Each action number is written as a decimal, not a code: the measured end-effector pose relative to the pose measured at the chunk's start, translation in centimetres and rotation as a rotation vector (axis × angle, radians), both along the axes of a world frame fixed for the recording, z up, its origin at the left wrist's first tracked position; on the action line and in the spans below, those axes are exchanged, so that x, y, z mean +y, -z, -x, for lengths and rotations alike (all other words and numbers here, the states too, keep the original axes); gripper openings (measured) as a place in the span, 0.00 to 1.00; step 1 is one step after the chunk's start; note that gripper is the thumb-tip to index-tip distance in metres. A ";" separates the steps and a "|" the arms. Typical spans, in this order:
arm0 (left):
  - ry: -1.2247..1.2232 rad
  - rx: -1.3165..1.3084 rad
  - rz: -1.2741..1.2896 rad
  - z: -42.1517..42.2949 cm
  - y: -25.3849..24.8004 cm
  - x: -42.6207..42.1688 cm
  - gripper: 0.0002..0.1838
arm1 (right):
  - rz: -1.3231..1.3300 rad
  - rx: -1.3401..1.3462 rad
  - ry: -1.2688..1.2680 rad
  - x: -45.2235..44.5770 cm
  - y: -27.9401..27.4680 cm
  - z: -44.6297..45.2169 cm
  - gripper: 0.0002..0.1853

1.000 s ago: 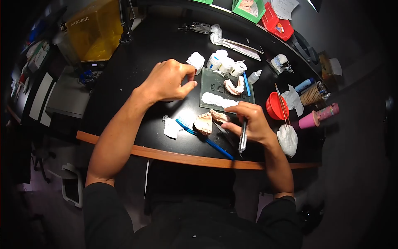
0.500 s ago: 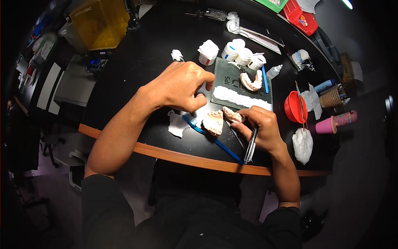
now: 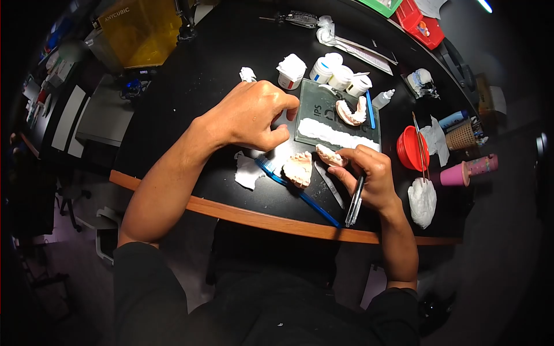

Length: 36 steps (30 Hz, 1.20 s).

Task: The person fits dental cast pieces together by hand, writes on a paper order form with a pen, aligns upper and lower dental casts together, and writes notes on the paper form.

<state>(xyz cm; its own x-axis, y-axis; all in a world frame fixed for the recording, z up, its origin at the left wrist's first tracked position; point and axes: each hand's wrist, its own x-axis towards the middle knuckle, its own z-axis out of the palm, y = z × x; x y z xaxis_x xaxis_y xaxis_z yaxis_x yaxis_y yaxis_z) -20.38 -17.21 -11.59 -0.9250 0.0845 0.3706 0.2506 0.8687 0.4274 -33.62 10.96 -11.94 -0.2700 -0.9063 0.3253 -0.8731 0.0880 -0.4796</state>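
Note:
My right hand [image 3: 372,176] pinches a small pale dental cast section [image 3: 330,155] between thumb and fingers. A pen [image 3: 355,203] sits in the same hand, its end pointing toward the desk edge. Just left of it a larger dental cast [image 3: 298,169] rests on the desk, partly over a blue toothbrush [image 3: 311,205]. A thin flat blade-like tool [image 3: 330,185] lies between that cast and my right hand. My left hand [image 3: 257,118] is held in a curled grip left of the glass slab; its inner fingers, and anything inside them, are hidden.
A glass slab [image 3: 306,102] carries a horseshoe-shaped cast [image 3: 352,111] and a white strip [image 3: 334,134]. White jars [image 3: 340,77] stand behind it. To the right are a red bowl [image 3: 408,151], white wad [image 3: 422,203] and pink cup [image 3: 455,175]. Torn paper [image 3: 247,172] lies front left.
My right hand has shifted slightly right with the cast section and pen, showing more of the flat tool. My left hand stays almost still.

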 end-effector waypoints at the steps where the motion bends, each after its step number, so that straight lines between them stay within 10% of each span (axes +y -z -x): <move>1: -0.008 -0.010 -0.006 0.0 -0.2 0.0 0.13 | -0.001 -0.002 0.004 0.0 -0.1 0.0 0.16; 36: -0.025 0.013 -0.001 -0.2 -1.0 0.1 0.10 | -0.014 -0.021 -0.056 0.0 0.2 -0.1 0.13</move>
